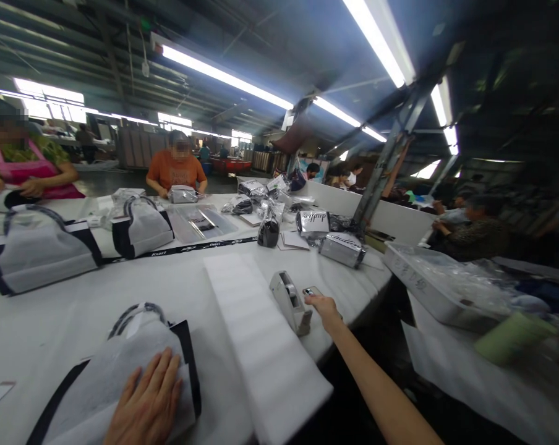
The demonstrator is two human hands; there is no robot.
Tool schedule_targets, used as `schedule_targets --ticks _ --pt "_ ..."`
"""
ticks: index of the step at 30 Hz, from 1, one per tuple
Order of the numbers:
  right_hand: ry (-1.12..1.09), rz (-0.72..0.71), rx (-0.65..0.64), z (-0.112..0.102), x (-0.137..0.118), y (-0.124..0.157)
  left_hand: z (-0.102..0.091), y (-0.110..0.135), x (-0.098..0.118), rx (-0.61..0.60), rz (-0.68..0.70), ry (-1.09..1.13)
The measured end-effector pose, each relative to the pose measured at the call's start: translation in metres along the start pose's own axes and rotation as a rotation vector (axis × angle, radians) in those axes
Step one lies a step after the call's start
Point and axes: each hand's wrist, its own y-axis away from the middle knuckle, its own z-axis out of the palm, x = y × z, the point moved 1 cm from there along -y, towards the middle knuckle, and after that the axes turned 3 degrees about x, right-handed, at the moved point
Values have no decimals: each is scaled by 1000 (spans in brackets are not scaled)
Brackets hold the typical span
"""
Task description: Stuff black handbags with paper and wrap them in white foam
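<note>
My left hand (146,402) lies flat, fingers spread, on a handbag wrapped in white tissue (122,364) with a dark band and dark handles, at the near edge of the white table (75,309). My right hand (323,306) reaches out to the right and touches the front of a grey tape dispenser (289,301); its fingers are curled at the cutter end. What they pinch, if anything, is too small to make out. A small dark object (311,290) lies just beyond the fingers. A long strip of white foam sheet (256,340) lies between my hands.
More wrapped handbags (42,247) (143,225) stand at the left. Silver packaged boxes (342,248) and a dark wrapped item (268,232) sit mid-table. Two people work at the far side. A white bin with clear plastic bags (428,284) stands to the right, past the table edge.
</note>
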Motion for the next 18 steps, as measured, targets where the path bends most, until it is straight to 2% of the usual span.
schedule_targets --ticks 6,11,15,18 --pt "100 -52 -24 -25 36 28 3 3 -2 -8 32 -26" --pt "257 -71 -44 -19 69 40 -1 0 2 -72 -16 -8" --pt "444 -182 -36 -13 67 46 -9 -6 2 -99 -49 29" --pt "582 -376 -61 -24 57 65 -24 -12 4 -140 -136 78"
